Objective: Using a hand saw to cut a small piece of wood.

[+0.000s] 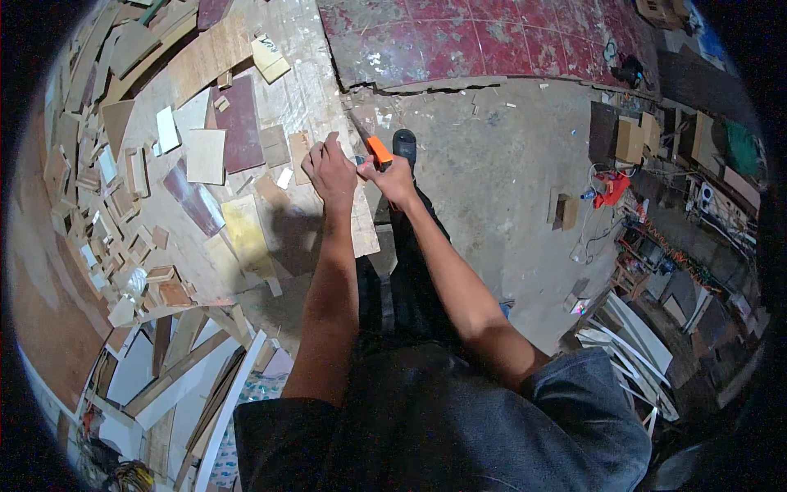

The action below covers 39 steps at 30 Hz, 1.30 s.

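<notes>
My right hand (394,177) is closed on a hand saw (378,151) with an orange handle; its dark blade points up along the bench's edge. My left hand (332,170) rests beside it on the pale wooden board (362,230) at that edge, fingers bent and apart. The board lies on the worktop (299,57), among many loose offcuts, including a maroon panel (238,123) and a yellowish sheet (243,229). What lies directly under my left fingers is hard to make out.
My shoe (404,146) stands on grey concrete (484,205), below worn red tiles (504,37). Cardboard boxes (630,141), a red item (610,189), cables and leaning white strips (623,353) line the right. Stacked boards (160,385) fill the lower left.
</notes>
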Motion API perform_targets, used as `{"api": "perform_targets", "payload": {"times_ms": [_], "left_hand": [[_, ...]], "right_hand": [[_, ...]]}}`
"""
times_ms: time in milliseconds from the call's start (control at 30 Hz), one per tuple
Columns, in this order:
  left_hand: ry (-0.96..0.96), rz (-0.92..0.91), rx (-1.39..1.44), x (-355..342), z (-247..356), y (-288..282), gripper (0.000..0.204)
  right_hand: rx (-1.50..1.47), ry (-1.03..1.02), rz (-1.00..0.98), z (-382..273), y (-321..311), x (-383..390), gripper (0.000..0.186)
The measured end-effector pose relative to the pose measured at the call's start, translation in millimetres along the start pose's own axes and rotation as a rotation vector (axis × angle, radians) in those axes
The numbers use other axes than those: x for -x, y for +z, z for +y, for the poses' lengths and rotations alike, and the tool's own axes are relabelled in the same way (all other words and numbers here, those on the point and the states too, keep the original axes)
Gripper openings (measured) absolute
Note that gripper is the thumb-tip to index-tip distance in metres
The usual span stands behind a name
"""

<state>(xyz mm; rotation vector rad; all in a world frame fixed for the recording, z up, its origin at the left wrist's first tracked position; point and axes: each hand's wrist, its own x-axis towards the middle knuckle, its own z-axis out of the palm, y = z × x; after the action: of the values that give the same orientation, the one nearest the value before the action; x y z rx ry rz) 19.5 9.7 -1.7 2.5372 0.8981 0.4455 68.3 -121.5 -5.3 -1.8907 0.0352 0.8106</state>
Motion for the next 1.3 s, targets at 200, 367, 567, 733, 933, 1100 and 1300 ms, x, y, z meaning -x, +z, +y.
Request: {"api": "perform_targets", "payload": {"times_ms": [200, 367, 567, 733, 933, 1100, 1300], "left_hand": [[0.015, 0.109, 0.005, 6, -4, -11, 0.025], [-0.016, 0.3, 0.089, 15, -2, -46, 0.023], [-0.362, 0.312, 0.215, 88, 16, -127, 0.01], [-0.629, -0.149, 0.855, 127, 36, -164, 0.024], [-0.644, -0.292, 1.328, 105, 73, -212, 0.025], [-0.454, -0.159, 1.411, 87, 91, -252, 0.021], [-0.504, -0.179, 1.537, 88, 102, -264, 0.018]], "right_hand": [[0.04, 0.061, -0.134, -3, 4, 6, 0.023], [0.173, 0.15, -0.24, -19, -17, 15, 0.029], [-0.05, 0.161, -0.224, -65, -66, 76, 0.025], [-0.214, 0.22, -0.214, -96, -90, 138, 0.021], [-0.219, 0.159, -0.193, -149, -89, 210, 0.02], [-0.163, 0.089, -0.198, -173, -99, 235, 0.023], [-0.17, 0.031, -0.319, -192, -120, 250, 0.018]]}}
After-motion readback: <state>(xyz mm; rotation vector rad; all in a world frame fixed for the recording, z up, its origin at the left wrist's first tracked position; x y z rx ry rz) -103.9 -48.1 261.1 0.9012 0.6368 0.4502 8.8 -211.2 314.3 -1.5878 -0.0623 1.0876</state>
